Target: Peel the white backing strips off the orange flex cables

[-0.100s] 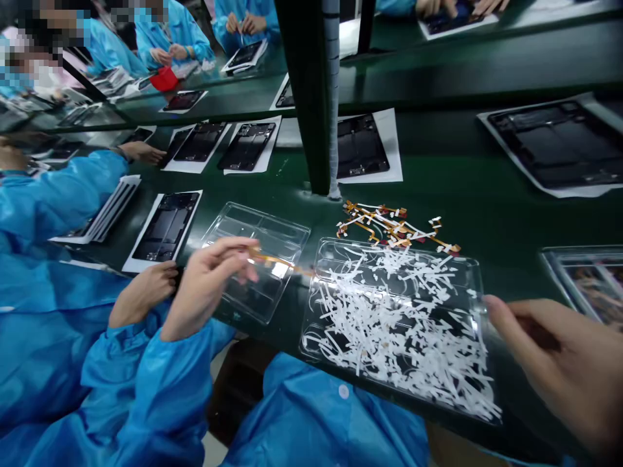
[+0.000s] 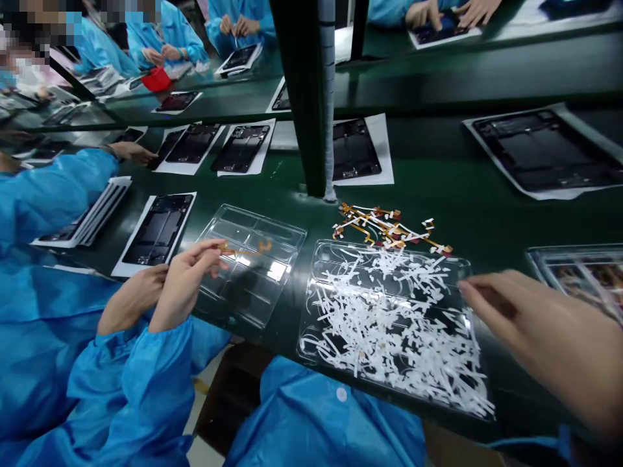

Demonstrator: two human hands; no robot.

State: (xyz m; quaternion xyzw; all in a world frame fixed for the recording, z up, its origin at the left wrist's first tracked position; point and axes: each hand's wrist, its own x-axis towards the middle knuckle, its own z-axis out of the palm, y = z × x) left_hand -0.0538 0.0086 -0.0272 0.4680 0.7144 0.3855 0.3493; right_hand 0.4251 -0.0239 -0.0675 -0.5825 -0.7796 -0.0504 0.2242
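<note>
My left hand (image 2: 187,275) is closed in a pinch on an orange flex cable (image 2: 263,246), which stretches to the right over a clear divided plastic tray (image 2: 254,303). My right hand (image 2: 530,331) has thumb and fingertips drawn together by the right edge of a second clear tray (image 2: 311,259); whatever lies between them cannot be made out. A heap of white paper-like strips (image 2: 389,324) fills that second tray. Just behind it, orange flex cables with white tabs (image 2: 384,224) lie in a loose pile on the green bench (image 2: 428,162).
A dark green post (image 2: 306,117) rises behind the trays. Black tablet-like housings (image 2: 165,224) on white sheets line the bench. Close to my left hand is a co-worker's hand (image 2: 129,301). Another clear tray (image 2: 584,272) with brownish parts stands at right.
My left hand has moved left with the flex cable, away from the tray of white strips. My right hand has shifted a little left and up. The view has turned slightly.
</note>
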